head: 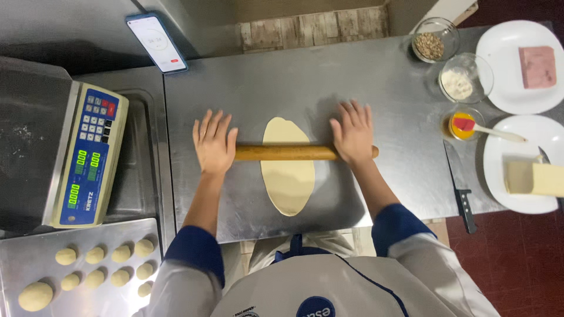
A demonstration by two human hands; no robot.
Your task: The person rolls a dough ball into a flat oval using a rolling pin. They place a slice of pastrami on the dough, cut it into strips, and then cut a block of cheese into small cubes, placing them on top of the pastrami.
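A wooden rolling pin [288, 152] lies across an oval sheet of pale dough [287, 176] on the steel worktop [376, 88]. My left hand [213, 144] presses flat on the pin's left end, fingers spread. My right hand [353, 134] presses flat on the pin's right end, fingers spread too. The dough stretches away from me and towards me beyond the pin.
A tray [23, 258] of several dough balls sits at lower left, a digital scale [88, 155] above it, a phone [157, 43] behind. To the right: a black-handled knife [461, 188], small glass bowls [436, 39], a brush in yellow liquid [467, 125], plates with pink meat [537, 66] and cheese [531, 178].
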